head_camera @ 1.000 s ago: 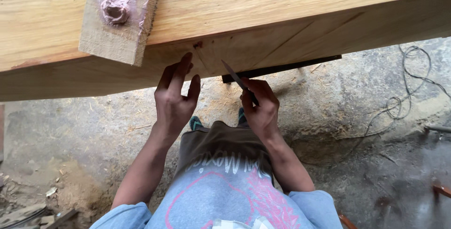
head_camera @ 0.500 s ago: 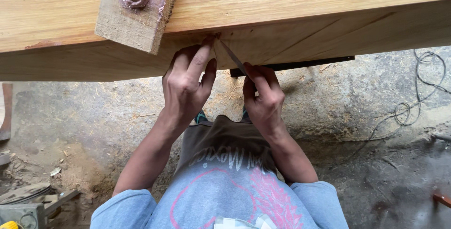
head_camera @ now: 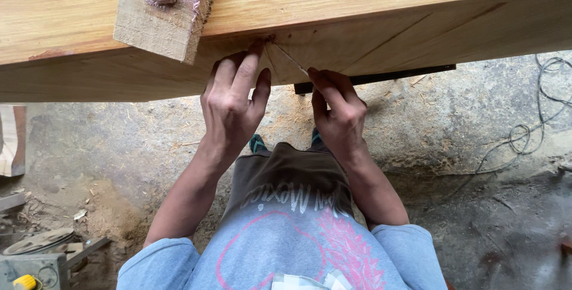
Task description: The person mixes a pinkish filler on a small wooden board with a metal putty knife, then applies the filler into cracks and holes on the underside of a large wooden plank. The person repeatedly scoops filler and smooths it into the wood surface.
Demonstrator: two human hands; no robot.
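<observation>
Since half a second ago, both hands sit slightly closer. Left hand point(head_camera: 232, 102) presses fingers flat on the heavy, rigid beam point(head_camera: 357, 34) near its lower edge; right hand point(head_camera: 336, 108) has fingers pinched on a thin, stiff, light pencil point(head_camera: 291, 61), gripped low, tip at the beam's face.

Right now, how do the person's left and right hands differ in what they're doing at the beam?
The left hand lies spread with fingers extended, fingertips pressed on the wooden beam and holding nothing. The right hand is curled, pinching a thin pencil-like tool whose tip meets the beam near the left index fingertip. Both are bare and raised to the beam's near face.
</observation>
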